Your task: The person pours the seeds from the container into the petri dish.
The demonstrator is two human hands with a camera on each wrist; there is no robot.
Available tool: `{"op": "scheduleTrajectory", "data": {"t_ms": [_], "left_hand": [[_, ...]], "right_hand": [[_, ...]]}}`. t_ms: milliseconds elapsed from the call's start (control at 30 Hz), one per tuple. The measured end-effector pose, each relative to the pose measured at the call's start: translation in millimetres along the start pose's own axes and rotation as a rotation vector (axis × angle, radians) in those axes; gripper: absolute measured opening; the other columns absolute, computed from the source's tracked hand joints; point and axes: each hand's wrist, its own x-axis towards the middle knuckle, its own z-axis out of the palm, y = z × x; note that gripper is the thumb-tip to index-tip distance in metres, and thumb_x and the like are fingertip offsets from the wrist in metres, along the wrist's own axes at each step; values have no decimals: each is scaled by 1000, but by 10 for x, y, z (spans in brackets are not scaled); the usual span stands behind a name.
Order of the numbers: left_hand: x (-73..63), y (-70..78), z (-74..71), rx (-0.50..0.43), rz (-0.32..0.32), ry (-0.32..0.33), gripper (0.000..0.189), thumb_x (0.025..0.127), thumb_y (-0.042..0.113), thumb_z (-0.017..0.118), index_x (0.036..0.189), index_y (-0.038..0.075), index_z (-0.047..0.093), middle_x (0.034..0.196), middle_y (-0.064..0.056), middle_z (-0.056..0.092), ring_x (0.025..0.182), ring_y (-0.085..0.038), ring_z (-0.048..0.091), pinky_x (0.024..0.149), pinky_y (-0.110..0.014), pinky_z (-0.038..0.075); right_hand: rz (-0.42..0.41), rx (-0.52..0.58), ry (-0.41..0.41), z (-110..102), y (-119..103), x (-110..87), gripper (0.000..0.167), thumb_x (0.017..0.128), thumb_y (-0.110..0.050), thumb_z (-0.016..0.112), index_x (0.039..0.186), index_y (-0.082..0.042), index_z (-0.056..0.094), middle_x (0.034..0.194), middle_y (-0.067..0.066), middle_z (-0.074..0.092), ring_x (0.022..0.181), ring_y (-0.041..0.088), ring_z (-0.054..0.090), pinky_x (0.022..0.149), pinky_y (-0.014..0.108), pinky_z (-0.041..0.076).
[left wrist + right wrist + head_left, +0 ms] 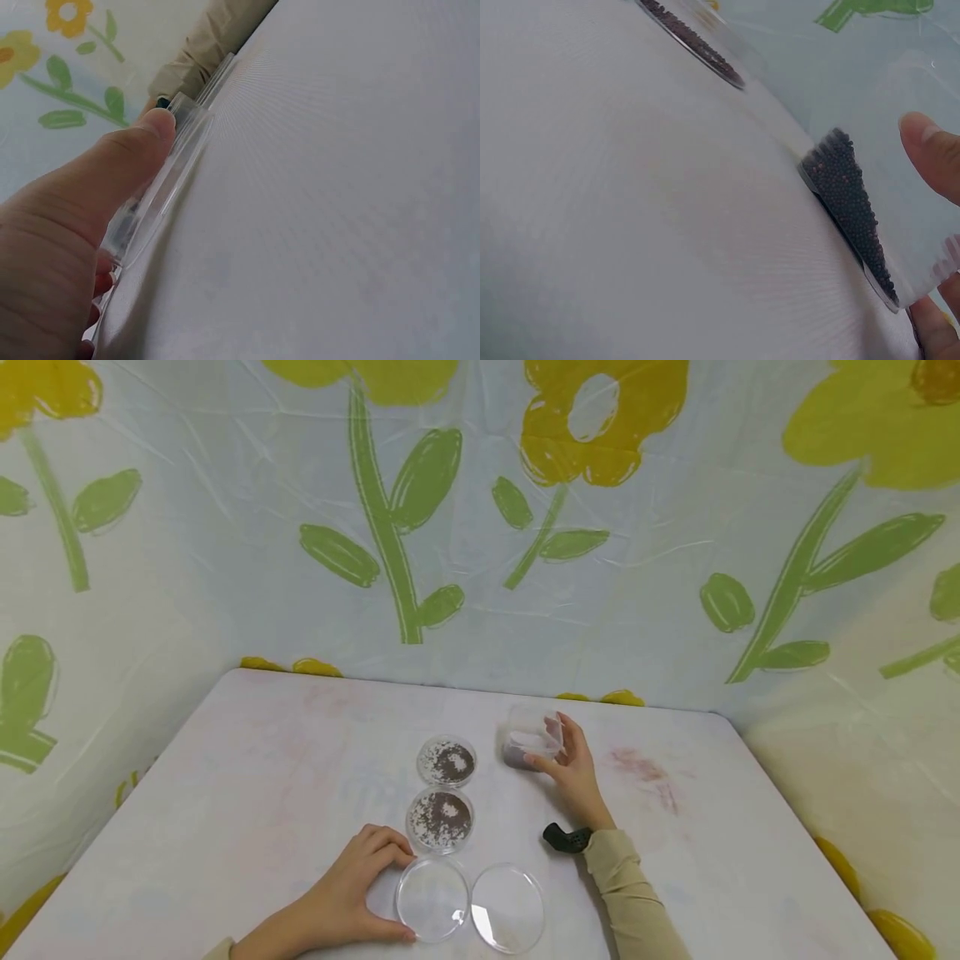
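Note:
My left hand [345, 885] holds a clear petri dish [432, 900] at the front of the table, thumb and fingers curved about its left side. In the left wrist view the thumb presses on the rim of this dish [176, 172]. Farther back, my right hand [576, 777] grips a clear plastic container [534, 727] by its right side. Small dark round grains [844, 202] lie heaped in the container's bottom in the right wrist view. Beyond the left hand, two petri dishes stand in line, the nearer [440, 820] and the farther [447, 760], both scattered with dark grains.
Another clear round dish or lid [507, 910] lies right beside the held petri dish. A black curved device [566, 838] sits at the right wrist. The pale table [285, 777] meets a flower-printed cloth [645, 593] at its back and sides.

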Motion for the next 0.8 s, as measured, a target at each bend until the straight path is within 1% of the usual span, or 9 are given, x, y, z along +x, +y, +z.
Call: {"op": "scheduleTrajectory", "data": {"t_ms": [100,133,333,400,467,533,633,700,800], "left_hand": [[3,-12,2,-2,5,-1,60,63,60,87,108,31,63,121,17,51,115,-5,41,95,-36,44],[3,-15,4,6,19,5,60,63,60,87,108,30,63,120,17,52,115,-6,41,94,-36,44],[2,-18,28,34,60,24,64,63,61,86,112,28,62,121,14,53,114,-8,43,93,-38,45],[3,-12,36,49,60,25,70,62,62,86,117,26,63,122,13,54,114,-8,43,93,-39,45],[-3,-2,42,66,43,23,76,60,65,85,120,24,63,123,14,54,115,-6,43,93,-38,45],[-9,6,42,79,30,28,81,58,68,85,123,23,63,124,15,54,115,-6,43,92,-39,45],[-15,11,38,81,1,21,81,58,69,84,123,25,64,124,17,53,116,-3,42,93,-38,45],[-13,8,35,80,5,25,79,58,68,85,122,26,65,123,16,54,115,-4,42,92,-38,45],[-16,-6,30,74,27,33,74,58,66,86,119,27,65,121,16,53,114,-5,42,91,-38,45]], "right_hand": [[-13,16,0,-4,0,12,86,86,-6,77,154,-3,24,154,18,37,149,29,18,115,62,18],[-12,27,-4,-7,5,16,87,85,-5,78,153,-3,25,154,18,37,149,29,18,116,62,18],[21,53,0,-56,78,32,89,81,-6,82,152,-8,28,153,14,41,150,22,16,117,57,19],[24,46,5,-67,87,32,89,80,-7,83,152,-12,30,152,11,42,150,20,17,117,56,20],[19,30,1,-64,63,31,89,80,-9,84,152,-15,31,152,8,43,149,19,21,117,55,23],[8,20,-13,-49,-16,23,90,79,-10,84,152,-17,31,152,6,43,148,17,23,117,52,25],[-23,4,-21,-11,-186,2,90,78,-9,85,150,-19,33,150,4,44,145,17,29,116,49,29],[-54,-14,-29,15,-317,-21,90,77,-6,85,150,-17,33,151,4,43,145,19,30,115,50,30],[-102,-67,-43,76,-529,-85,90,76,-5,86,149,-18,34,151,2,41,143,21,31,114,53,31]]}}
